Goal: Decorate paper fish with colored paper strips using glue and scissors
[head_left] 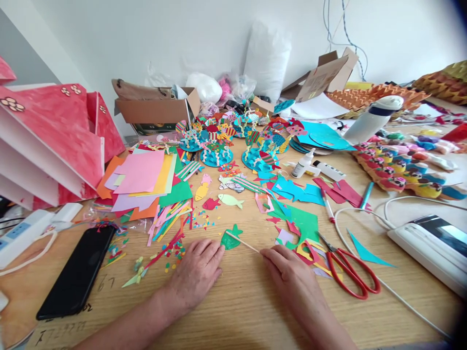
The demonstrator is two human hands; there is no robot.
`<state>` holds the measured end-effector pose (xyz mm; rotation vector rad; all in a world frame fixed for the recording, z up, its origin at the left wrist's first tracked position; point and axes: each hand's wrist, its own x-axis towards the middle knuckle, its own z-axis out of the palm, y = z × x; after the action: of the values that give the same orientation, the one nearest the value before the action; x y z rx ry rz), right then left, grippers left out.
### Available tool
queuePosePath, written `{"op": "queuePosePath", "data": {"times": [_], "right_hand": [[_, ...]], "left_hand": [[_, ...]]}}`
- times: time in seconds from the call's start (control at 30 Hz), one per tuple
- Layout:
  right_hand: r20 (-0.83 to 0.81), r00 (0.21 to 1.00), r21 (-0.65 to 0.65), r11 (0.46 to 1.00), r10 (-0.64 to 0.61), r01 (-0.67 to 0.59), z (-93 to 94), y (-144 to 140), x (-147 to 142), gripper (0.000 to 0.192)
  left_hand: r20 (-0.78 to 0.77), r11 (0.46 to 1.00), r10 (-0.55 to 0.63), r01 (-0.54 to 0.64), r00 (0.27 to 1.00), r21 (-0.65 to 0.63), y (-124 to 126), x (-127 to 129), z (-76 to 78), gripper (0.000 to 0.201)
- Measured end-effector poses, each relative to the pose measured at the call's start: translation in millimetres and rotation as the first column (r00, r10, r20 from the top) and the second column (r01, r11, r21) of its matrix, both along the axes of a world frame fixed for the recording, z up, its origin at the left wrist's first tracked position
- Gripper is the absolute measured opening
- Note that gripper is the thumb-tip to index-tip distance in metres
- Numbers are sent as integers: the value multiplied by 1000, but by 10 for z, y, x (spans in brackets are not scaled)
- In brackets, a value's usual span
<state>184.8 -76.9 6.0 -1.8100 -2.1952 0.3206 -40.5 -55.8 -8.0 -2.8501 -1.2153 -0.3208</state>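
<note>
Hands low on desk. Right hand pinches thin wooden stick, tip on green paper fish. Left hand flat, fingers loosely spread, touching fish at 8 o'clock. Red scissors at 3 o'clock.

Black phone, flat on the wooden table, left side. White power strip beside it, at the left edge. Stack of coloured paper sheets, pink uppermost. Red-handled scissors, lying among paper scraps on the right. White glue bottle near a marker. Finished teal discs with paper fish, grouped at the centre back. Open cardboard box behind them. White device with cable, far right. Red painted boards, stacked at the left.
</note>
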Motion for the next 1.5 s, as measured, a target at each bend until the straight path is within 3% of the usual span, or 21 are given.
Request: {"op": "queuePosePath", "data": {"times": [0.7,1.13,1.5], "right_hand": [[-28,999,-9,999,-44,43,-28,-11,27,30],[-13,998,-44,997,63,-64,33,-54,-21,30],[-22,999,-70,996,45,-47,16,-95,50,29]], "left_hand": [[4,1000,1,-1,1000,4,6,-6,-26,37],[10,1000,9,-9,1000,0,1,-7,-42,36],[3,1000,9,-9,1000,9,6,4,-16,35]]}}
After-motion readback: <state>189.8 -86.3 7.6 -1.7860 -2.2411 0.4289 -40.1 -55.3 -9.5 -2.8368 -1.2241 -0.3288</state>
